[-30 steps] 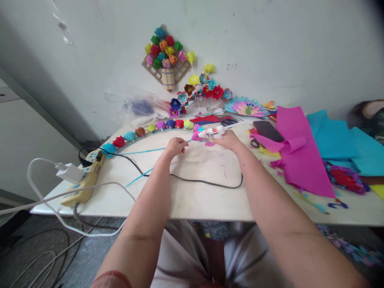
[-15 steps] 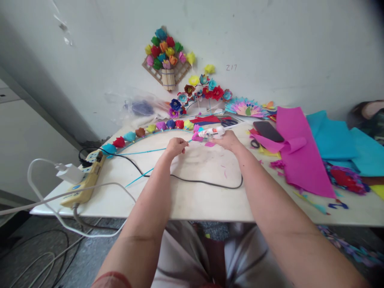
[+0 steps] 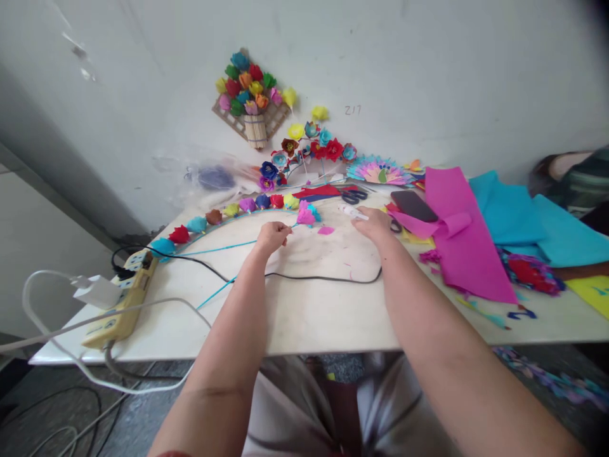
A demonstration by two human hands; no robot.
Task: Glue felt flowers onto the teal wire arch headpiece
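Note:
My left hand is pinched around the blue-wrapped stem of a pink paper flower, whose head points right, away from my fingers. Another blue flower overlaps it from behind. In my right hand is a white glue gun, low over the table and apart from the flower; part of it is hidden by my fingers. A loose pink petal lies between the hands. Behind my left hand curves a row of colourful paper flowers on a blue stem. Dark scissors lie beyond the glue gun.
A black cord crosses the table beneath my left forearm. At left sits a yellow power strip with white cables. Pink crepe paper, blue paper and a phone lie at right. Finished flowers stand along the wall.
My right hand has drawn the glue gun right, away from the pink flower, which now shows more fully. My left hand keeps hold of the stem. The whole view has shifted slightly.

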